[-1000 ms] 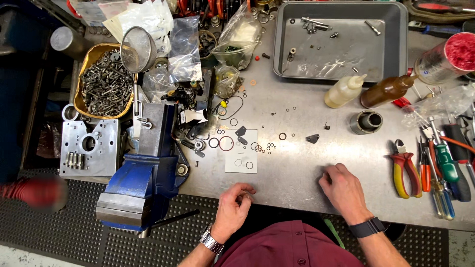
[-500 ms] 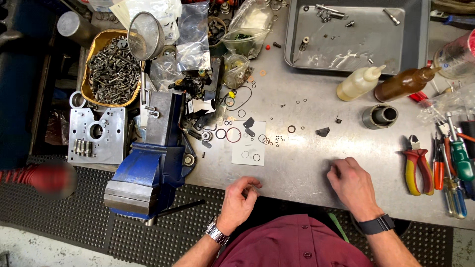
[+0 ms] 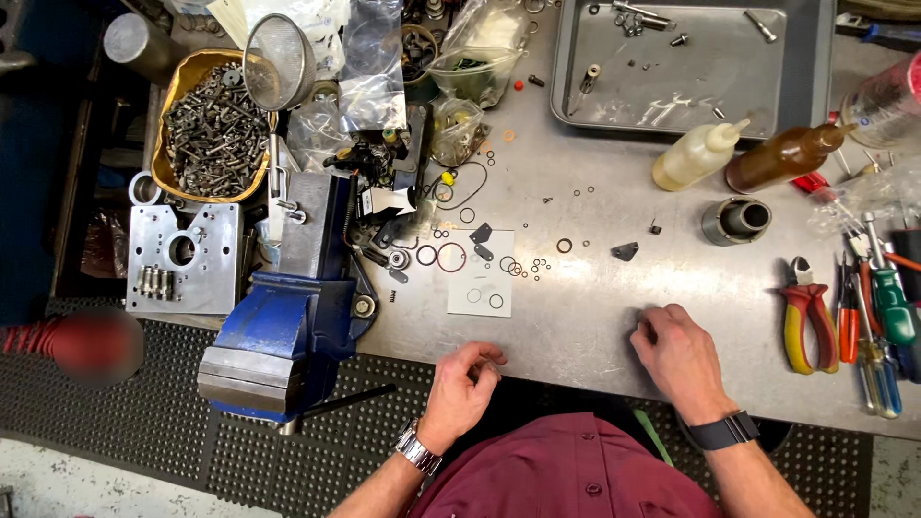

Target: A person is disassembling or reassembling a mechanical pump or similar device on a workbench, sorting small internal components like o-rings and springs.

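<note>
My left hand (image 3: 465,384) hovers at the front edge of the metal bench (image 3: 576,317), fingers curled inward with fingertips close together; whether it holds something small is unclear. My right hand (image 3: 676,353) rests on the bench to the right, fingers bent under, nothing visible in it. Beyond the left hand lies a white paper sheet (image 3: 480,286) with small rings on it. Next to it are red and black O-rings (image 3: 451,256). A small black part (image 3: 625,251) lies beyond the right hand.
A blue vise (image 3: 288,321) is clamped at the left. Behind it are a yellow bowl (image 3: 182,72) of screws and a mesh strainer (image 3: 278,62). At the back: a metal tray (image 3: 672,58), cream bottle (image 3: 696,158) and brown bottle (image 3: 782,158). Metal sleeve (image 3: 736,221), pliers (image 3: 806,326), screwdrivers (image 3: 887,317) right.
The view has shifted a little. Both hands stay near the bench's front edge; the left hand's fingers have curled closer together.
</note>
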